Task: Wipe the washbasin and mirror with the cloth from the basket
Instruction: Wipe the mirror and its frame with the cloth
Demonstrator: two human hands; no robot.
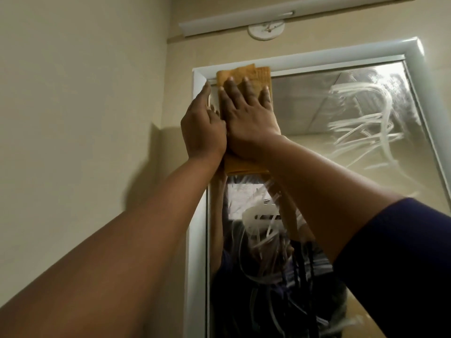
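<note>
Cloth [253, 76]: orange, folded, flat against the mirror [341, 147] at its top left corner, upper edge overlapping the white frame [317, 60].

Right hand [249, 118]: fingers straight and spread, palm flat on the cloth, pressing it to the glass. Grip is open, nothing clasped. Cloth shows above the fingertips and below the wrist.

Left hand [203, 129]: just left of the right hand, touching its edge, fingers extended upward along the inner edge of the frame. Grip open; whether its palm rests on the cloth or on bare glass cannot be told.

Both arms reach up. Dark blue sleeve [402, 259] on the right upper arm.

Right of the hands: glass carries pale smear streaks [361, 123], with more streaks below the hands.

Above the hands: long white light fitting [280, 17] on the beige wall [73, 93], with a round white fixture [266, 30] under it.
</note>
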